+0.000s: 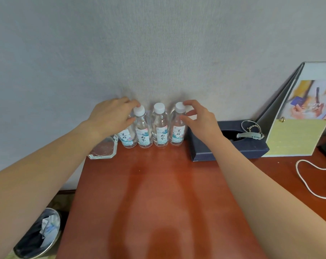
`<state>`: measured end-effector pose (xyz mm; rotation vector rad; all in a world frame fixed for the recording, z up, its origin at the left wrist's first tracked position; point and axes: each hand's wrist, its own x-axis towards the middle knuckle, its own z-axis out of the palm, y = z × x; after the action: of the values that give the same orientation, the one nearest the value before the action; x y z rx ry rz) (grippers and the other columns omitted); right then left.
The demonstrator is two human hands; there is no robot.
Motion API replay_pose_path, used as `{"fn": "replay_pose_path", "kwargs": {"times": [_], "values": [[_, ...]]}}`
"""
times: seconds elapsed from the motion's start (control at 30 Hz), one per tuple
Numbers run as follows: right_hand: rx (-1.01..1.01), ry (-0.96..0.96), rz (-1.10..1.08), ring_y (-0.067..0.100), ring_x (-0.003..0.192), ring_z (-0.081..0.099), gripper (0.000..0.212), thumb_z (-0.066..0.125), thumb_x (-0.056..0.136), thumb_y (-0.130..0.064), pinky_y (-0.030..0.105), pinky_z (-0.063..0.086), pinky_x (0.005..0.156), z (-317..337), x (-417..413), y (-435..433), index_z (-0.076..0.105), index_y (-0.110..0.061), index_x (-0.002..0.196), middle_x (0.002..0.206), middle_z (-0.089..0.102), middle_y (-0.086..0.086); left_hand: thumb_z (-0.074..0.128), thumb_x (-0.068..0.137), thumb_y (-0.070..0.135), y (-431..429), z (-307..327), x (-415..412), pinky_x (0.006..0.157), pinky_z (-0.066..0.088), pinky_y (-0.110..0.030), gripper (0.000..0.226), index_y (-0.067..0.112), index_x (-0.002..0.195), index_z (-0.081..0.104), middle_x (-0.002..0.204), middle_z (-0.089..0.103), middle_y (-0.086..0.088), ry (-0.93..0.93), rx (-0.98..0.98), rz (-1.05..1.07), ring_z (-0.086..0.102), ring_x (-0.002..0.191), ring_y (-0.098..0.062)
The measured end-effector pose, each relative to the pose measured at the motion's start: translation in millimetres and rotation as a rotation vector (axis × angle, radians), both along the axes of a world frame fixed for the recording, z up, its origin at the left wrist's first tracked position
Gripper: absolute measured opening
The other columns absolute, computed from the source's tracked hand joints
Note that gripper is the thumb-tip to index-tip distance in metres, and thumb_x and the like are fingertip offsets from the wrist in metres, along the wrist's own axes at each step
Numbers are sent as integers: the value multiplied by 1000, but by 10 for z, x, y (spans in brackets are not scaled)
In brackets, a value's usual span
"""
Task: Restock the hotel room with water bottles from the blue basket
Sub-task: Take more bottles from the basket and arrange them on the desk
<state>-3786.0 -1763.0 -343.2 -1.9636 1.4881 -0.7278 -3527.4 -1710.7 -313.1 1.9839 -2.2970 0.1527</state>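
Grey textured wall (158, 43) at the back, glossy red-brown wooden desk (158, 184) below it. Far right: 1 standing flip calendar (298, 135). 1 navy box tray (205, 152) just beside the row, under the right wrist. 1 round bin (37, 238) on the floor, left. 1 octagonal glass ashtray (102, 150) just beside the row's left end. 4 clear plastic water bottles (160, 128) with white caps stand upright in a row against the wall. Left hand (111, 116) is curled over the leftmost bottle (125, 139), hiding its cap. Right hand (201, 120) pinches the rightmost bottle (177, 133), fingertip on the cap, thumb on the shoulder.

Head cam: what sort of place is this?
Probably a hotel guest room: four labelled water bottles lined up on a wooden desk, a standing info folder beside them, a waste bin on the floor.
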Motion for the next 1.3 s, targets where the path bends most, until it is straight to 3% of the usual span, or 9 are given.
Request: {"fn": "replay_pose_path", "kwargs": {"times": [0.2, 0.63, 0.93, 1.07, 1.3], "values": [[-116, 68, -50, 17, 83, 53, 29, 63, 91, -29, 30, 36, 69, -20, 127, -33, 52, -25, 117, 105, 66, 2, 57, 94, 33, 15, -48, 34, 76, 49, -39, 46, 30, 138, 45, 121, 58, 2, 62, 33, 3, 54, 111, -24], [-162, 189, -41, 29, 84, 62, 22, 58, 95, -28, 39, 49, 72, 17, 178, -63, 49, -25, 115, 101, 68, 3, 55, 94, 31, 18, -103, 92, 72, 45, -36, 47, 31, 139, 43, 121, 58, 1, 53, 2, -12, 54, 111, -24], [-191, 206, -32, 29, 83, 62, 21, 58, 95, -23, 36, 44, 72, 31, 187, -64, 50, -23, 115, 99, 69, 5, 55, 94, 28, 33, -101, 73, 70, 44, -35, 49, 29, 141, 41, 118, 58, -1, 46, 11, -17, 52, 111, -24], [-151, 175, -39, 30, 97, 58, 30, 62, 91, -24, 37, 46, 76, 27, 208, -49, 51, -21, 118, 110, 63, 8, 56, 94, 27, 113, -74, 60, 79, 47, -38, 52, 24, 143, 40, 125, 54, -4, 65, 20, -29, 48, 118, -24], [-212, 155, -52, 31, 116, 43, 37, 64, 87, -17, 26, 34, 83, 196, 258, 117, 54, -16, 123, 126, 49, 12, 59, 92, 26, 496, 126, 204, 97, 43, -39, 59, 17, 147, 37, 140, 45, -8, 64, 10, 42, 41, 128, -27]]}}
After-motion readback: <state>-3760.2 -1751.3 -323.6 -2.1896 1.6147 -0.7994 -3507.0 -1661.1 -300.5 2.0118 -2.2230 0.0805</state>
